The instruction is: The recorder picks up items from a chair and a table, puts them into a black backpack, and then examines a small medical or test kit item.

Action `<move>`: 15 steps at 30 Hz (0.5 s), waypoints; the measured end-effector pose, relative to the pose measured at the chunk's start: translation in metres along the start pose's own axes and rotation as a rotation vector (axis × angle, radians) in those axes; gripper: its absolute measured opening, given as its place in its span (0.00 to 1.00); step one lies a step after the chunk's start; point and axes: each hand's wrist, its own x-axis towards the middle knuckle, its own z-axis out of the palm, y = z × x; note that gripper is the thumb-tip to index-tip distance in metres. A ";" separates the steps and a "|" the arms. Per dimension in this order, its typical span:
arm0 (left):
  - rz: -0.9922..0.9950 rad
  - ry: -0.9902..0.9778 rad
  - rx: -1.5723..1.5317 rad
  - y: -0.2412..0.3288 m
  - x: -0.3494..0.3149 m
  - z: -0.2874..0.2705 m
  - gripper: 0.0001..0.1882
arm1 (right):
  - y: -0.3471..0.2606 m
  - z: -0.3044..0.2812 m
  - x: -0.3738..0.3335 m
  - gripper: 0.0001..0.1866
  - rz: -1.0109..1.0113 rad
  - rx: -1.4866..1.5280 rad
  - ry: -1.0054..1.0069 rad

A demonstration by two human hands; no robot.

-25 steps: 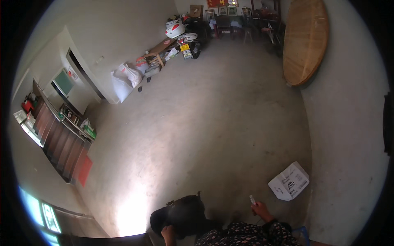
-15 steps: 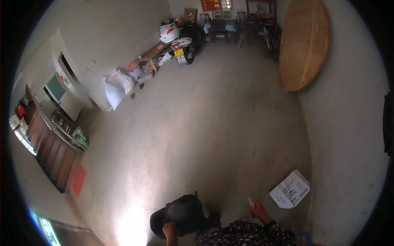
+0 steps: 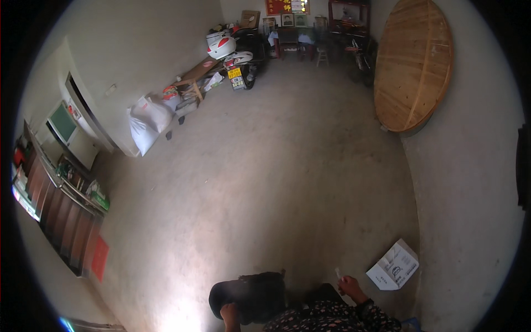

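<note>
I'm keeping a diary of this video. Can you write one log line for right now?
right hand: raised, pinching small white object | left hand: on dark bag | white cardboard box: lying on concrete floor by wall

Lying open ahead of the right hand (image 3: 349,286): a wide stretch of bare concrete floor (image 3: 276,182). Sitting just right of that hand, a white cardboard box (image 3: 394,266). Crowding the left hand (image 3: 229,315), a dark bag (image 3: 249,296). Leaning on the right wall, well apart, a round wooden tabletop (image 3: 415,61). Blocking the far corner, a scooter (image 3: 238,55) and white sacks (image 3: 146,122).
</note>
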 end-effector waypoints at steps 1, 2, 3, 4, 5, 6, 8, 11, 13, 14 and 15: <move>-0.036 -0.005 -0.036 0.008 0.009 0.005 0.13 | -0.003 -0.002 0.006 0.10 0.005 0.003 0.007; -0.034 -0.001 -0.034 0.012 0.018 0.008 0.13 | -0.009 -0.003 0.014 0.10 0.016 0.016 -0.016; -0.020 -0.010 -0.045 0.017 0.028 0.012 0.12 | -0.016 -0.004 0.022 0.10 0.027 0.030 -0.038; -0.005 -0.019 -0.056 0.022 0.038 0.016 0.12 | -0.023 -0.004 0.030 0.10 0.024 0.035 -0.041; -0.001 -0.016 -0.053 0.025 0.051 0.019 0.12 | -0.034 -0.005 0.036 0.11 0.033 0.053 -0.029; 0.242 -0.056 0.297 0.024 0.066 0.023 0.11 | -0.041 -0.009 0.043 0.14 0.046 0.072 -0.008; 0.499 -0.092 0.646 0.033 0.090 0.038 0.11 | -0.051 -0.015 0.069 0.13 0.039 0.126 0.002; 0.147 -0.076 0.339 0.053 0.125 0.062 0.04 | -0.075 -0.031 0.113 0.12 0.050 0.152 0.015; 0.066 -0.131 0.278 0.029 0.156 0.074 0.07 | -0.098 -0.036 0.142 0.11 0.067 0.129 -0.003; 0.069 -0.133 0.282 0.041 0.166 0.081 0.07 | -0.102 -0.045 0.155 0.11 0.037 0.166 0.001; 0.232 -0.090 0.596 0.053 0.176 0.088 0.07 | -0.106 -0.053 0.168 0.11 0.006 0.200 0.002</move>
